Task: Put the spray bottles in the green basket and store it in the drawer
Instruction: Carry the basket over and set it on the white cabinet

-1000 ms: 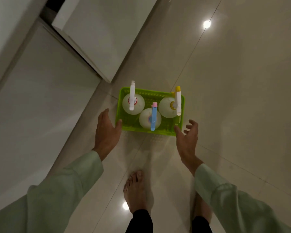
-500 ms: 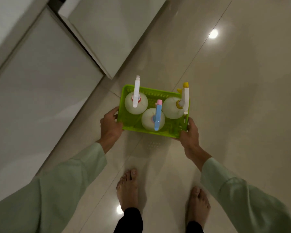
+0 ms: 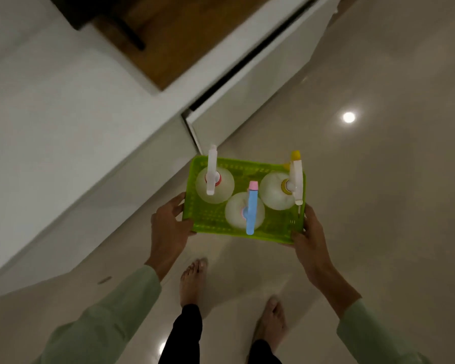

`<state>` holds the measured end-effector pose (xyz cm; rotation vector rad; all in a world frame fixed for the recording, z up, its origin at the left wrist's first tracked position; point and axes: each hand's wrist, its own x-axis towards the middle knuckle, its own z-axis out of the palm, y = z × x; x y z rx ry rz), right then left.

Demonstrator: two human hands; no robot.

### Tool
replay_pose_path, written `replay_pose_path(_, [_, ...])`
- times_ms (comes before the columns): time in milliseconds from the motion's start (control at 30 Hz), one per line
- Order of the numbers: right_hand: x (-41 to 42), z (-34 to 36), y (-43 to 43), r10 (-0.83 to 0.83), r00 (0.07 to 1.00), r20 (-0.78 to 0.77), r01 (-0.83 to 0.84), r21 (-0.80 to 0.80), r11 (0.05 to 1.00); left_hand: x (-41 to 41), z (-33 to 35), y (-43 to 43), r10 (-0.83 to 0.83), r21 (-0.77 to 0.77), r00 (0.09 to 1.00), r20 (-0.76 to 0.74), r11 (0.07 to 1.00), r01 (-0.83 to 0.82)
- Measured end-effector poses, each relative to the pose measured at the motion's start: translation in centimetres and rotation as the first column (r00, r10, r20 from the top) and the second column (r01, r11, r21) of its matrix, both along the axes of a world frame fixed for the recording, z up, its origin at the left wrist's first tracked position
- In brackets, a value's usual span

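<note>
Left hand: grips green basket, left edge.
Right hand: grips right edge.
Spray bottles: three, upright.
Advice: carry level toward drawer, upper centre.

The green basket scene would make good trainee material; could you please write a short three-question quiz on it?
1. How many spray bottles stand in the green basket?
2. True or false: only the left hand holds the basket; the right hand hangs free.
3. Which bottle is nearest the person: white-trigger bottle, blue-trigger bottle or yellow-tipped bottle?

Key: 1. Three. 2. False, both hands grip it. 3. The blue-trigger bottle.
</note>
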<state>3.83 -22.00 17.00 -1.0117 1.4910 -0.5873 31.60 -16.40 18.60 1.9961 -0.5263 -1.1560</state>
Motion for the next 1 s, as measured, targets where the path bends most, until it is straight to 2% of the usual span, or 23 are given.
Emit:
replay_pose_path(100, [0.8, 5.6, -0.5, 0.085, 0.996, -0.004, -0.085, -0.054, 0.995, 0.5, 5.7, 1.7, 0.049, -0.03, 0.999, 0.021, 0.998, -0.049])
replay_pose_path(200, [2.8, 10.7, -1.1, 0.181, 0.983, 0.015, -0.179, -0.086, 0.98, 1.9, 10.9, 3.5, 0.166, -0.057, 0.986, 0.025, 0.985, -0.164])
replay_pose_path(467, [13.2, 18.0, -2.9, 0.371, 0.926, 0.074, -0.365, -0.083, 0.927, 8.7, 19.2, 8.1, 0.409, -0.092, 0.909, 0.078, 0.911, -0.402])
replay_pose_path(700, [26.5, 18.1, -3.7, 0.556, 0.83, 0.041, -0.554, -0.046, 0.831, 18.1, 19.4, 11.4, 0.586, -0.078, 0.808, 0.07, 0.81, -0.581])
replay_pose_path(1000, [40.1, 13.6, -5.4, 0.626, 0.777, -0.066, -0.625, 0.035, 0.78, 28.0, 14.5, 12.3, 0.672, -0.04, 0.741, 0.014, 0.74, -0.671])
